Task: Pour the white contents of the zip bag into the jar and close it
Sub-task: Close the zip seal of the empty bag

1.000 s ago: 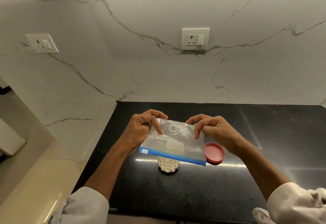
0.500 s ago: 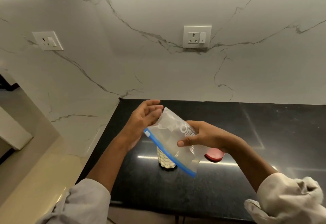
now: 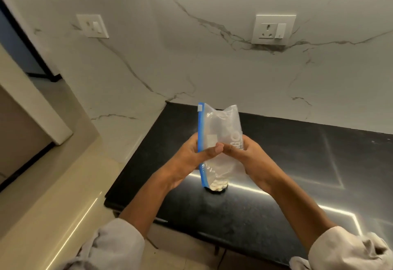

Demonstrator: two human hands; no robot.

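Observation:
A clear zip bag (image 3: 220, 129) with a blue zip strip along its left edge stands on end above the black counter. My left hand (image 3: 191, 152) grips its left side at the strip, and my right hand (image 3: 248, 155) grips its right side; the thumbs meet at the bag's middle. The bag's lower end hangs over the jar (image 3: 217, 186), of which only a small part with white pieces shows beneath the bag. The red lid is hidden in this view.
The black countertop (image 3: 297, 163) meets a white marble wall with two sockets (image 3: 274, 29), (image 3: 93, 25). A beige counter (image 3: 53, 195) runs along the left. The black counter's front edge lies near my forearms.
The bag has turned from lying flat with the blue strip low to standing on end with the strip at the left. Both hands now pinch its middle, and the view has shifted right.

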